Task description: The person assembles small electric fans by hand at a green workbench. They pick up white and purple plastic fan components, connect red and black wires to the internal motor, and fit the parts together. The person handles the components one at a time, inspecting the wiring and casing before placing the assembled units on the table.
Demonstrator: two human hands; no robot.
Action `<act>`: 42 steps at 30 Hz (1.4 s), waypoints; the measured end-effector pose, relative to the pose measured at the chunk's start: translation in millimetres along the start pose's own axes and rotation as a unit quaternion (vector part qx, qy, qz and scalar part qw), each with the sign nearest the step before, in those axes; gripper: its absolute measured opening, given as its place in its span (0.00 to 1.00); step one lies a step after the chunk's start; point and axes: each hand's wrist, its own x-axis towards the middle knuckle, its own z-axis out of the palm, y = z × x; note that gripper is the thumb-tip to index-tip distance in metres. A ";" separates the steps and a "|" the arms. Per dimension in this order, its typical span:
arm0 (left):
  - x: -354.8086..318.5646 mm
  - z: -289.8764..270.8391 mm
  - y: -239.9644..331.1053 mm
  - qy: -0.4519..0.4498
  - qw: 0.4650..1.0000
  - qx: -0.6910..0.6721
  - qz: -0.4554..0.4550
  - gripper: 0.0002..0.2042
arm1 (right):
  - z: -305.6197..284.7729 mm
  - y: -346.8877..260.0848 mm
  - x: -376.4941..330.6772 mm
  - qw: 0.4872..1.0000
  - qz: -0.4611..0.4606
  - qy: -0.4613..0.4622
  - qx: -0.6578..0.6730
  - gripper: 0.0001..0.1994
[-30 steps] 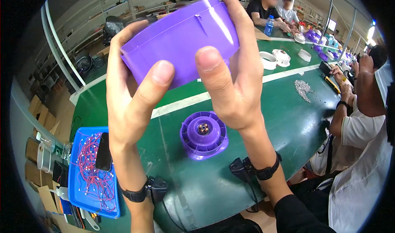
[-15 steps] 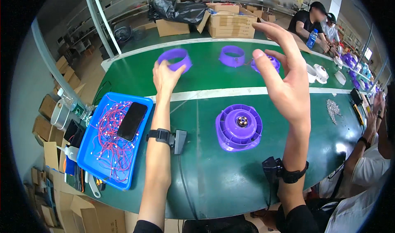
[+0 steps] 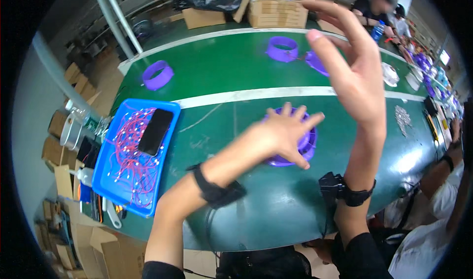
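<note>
Left hand point(image 3: 283, 131), fingers spread wide, covers purple base point(image 3: 305, 148); right hand point(image 3: 352, 77) raised, splayed, empty. Assembly unfinished.

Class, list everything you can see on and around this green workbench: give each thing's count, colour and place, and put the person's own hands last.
Round disc part: one, purple, table centre, under the left hand.
Rings: two, purple, far side of the table beyond the white stripe.
Tray: one, blue, table's left edge, holding red wires.
Phone: one, black, lying in the tray on the wires.
Cardboard boxes: several, brown, behind the table.
Screws: a small silvery pile, table's right side.
Left hand: fingers spread, open, over the disc part.
Right hand: raised, open, empty.
</note>
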 end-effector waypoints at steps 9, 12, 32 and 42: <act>42.5 -13.0 -178.3 0.146 0.932 0.047 -0.330 0.45 | -14.5 -10.1 -1.6 0.998 -0.029 -0.054 0.006 0.19; -1.0 9.5 -234.8 0.242 0.876 0.238 -0.343 0.38 | -12.2 -15.4 0.1 0.995 -0.063 -0.071 -0.015 0.19; -407.7 181.0 39.8 0.449 0.856 0.152 -0.209 0.35 | 129.3 -32.9 -71.1 0.800 -0.011 -0.587 0.124 0.19; -360.0 205.8 14.1 0.594 0.749 0.171 -0.239 0.30 | 169.6 -111.6 -109.1 0.588 -0.006 -0.809 0.011 0.11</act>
